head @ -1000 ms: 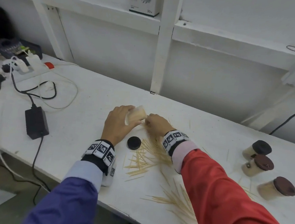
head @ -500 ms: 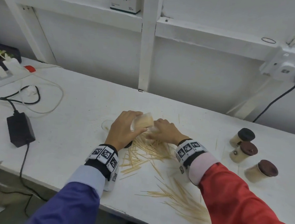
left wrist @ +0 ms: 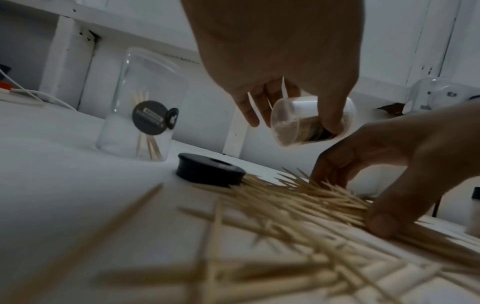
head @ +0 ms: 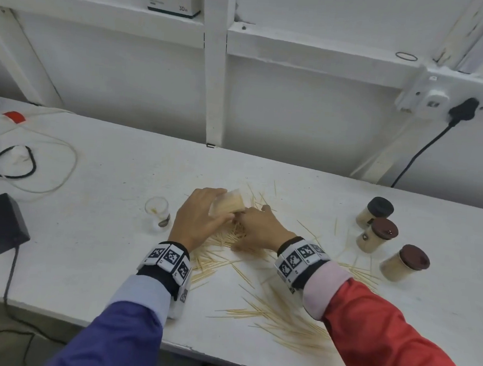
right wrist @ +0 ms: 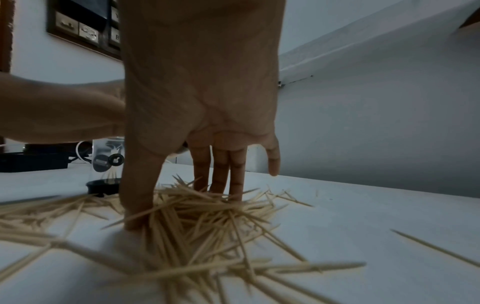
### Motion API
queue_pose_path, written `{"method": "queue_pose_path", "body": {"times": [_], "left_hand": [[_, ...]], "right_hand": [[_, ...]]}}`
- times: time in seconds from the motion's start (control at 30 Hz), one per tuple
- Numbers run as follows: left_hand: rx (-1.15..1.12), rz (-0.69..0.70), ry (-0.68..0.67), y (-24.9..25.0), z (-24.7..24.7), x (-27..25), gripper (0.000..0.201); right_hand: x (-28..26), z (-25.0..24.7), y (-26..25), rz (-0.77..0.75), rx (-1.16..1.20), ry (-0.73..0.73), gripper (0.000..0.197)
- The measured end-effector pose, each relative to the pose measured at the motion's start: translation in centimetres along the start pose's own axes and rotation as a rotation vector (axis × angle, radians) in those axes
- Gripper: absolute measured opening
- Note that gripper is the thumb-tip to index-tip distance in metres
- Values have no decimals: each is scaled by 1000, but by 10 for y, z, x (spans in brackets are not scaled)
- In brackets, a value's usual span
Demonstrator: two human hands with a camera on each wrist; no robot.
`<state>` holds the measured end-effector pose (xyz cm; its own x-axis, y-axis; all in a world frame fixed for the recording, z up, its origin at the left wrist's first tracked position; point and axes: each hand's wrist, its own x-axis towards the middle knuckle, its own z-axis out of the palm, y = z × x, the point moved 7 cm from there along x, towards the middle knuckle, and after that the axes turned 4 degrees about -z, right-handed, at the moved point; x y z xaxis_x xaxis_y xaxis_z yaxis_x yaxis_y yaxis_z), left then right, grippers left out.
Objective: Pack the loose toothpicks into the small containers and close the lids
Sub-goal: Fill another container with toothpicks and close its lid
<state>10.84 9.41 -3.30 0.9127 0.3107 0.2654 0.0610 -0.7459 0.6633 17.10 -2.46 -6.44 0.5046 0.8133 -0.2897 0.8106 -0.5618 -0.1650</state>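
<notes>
I see pale bare wood in the toothpicks [head: 224, 239], matt and finely grained, lying on a table [head: 100, 229] whose white painted top looks dull and slightly gritty. Left of the toothpicks, the jar [left wrist: 141, 107] I read as clear glossy plastic with a dark matt label; the black lid [left wrist: 210, 171] beside it looks like smooth matt plastic. The sleeves [head: 395, 339] are soft woven cloth.
</notes>
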Motion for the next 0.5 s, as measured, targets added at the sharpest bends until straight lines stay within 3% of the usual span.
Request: {"method": "queue_pose_path", "body": {"times": [0.13, 0.23, 0.4, 0.5], "left_hand": [[11, -5, 11, -2, 4, -2, 54], [13, -3, 12, -1, 4, -2, 56], [34, 18, 16, 2, 7, -2, 55], [40, 32, 43, 5, 8, -2, 54]], "right_hand": [[-3, 0, 0, -10, -51, -43, 54], [-7, -1, 1, -25, 14, -37, 59], [-14, 0, 18, 13, 357, -5, 78], [-18, -3, 30, 34, 440, 80, 85]]}}
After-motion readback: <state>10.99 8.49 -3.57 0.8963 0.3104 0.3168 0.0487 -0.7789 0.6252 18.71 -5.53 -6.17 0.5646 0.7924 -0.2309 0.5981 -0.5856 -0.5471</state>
